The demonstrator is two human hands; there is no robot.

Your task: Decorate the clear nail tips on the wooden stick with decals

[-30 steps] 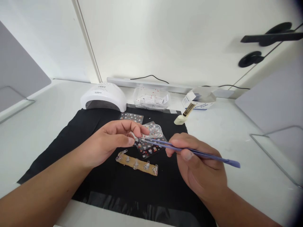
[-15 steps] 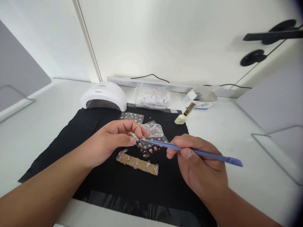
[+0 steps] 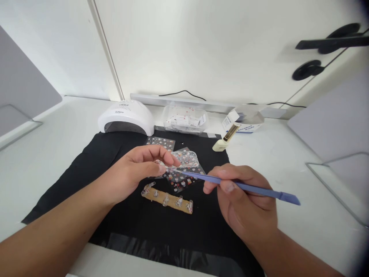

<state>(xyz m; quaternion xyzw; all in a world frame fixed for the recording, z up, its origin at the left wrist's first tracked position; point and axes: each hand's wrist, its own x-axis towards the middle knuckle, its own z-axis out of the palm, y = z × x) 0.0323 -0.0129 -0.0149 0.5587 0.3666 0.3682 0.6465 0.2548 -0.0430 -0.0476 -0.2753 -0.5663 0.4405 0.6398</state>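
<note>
My left hand (image 3: pixel 135 173) hovers above the black mat (image 3: pixel 95 161), its thumb and fingers pinched on a small clear nail tip (image 3: pixel 162 166). My right hand (image 3: pixel 245 204) grips blue tweezers (image 3: pixel 253 188), whose point reaches left to that nail tip. Beneath them lie patterned sticker sheets (image 3: pixel 184 169). A tan strip (image 3: pixel 167 200) carrying several clear nail tips rests on the mat just below my left hand.
At the back of the mat stand a white nail lamp (image 3: pixel 126 117), a clear tub of small packets (image 3: pixel 184 120), a small bottle (image 3: pixel 225 140) lying on its side and a white box (image 3: pixel 245 123). Grey dividers flank the white table (image 3: pixel 302 184).
The tweezers have slid a little to the right in my right hand. My left hand stays almost still.
</note>
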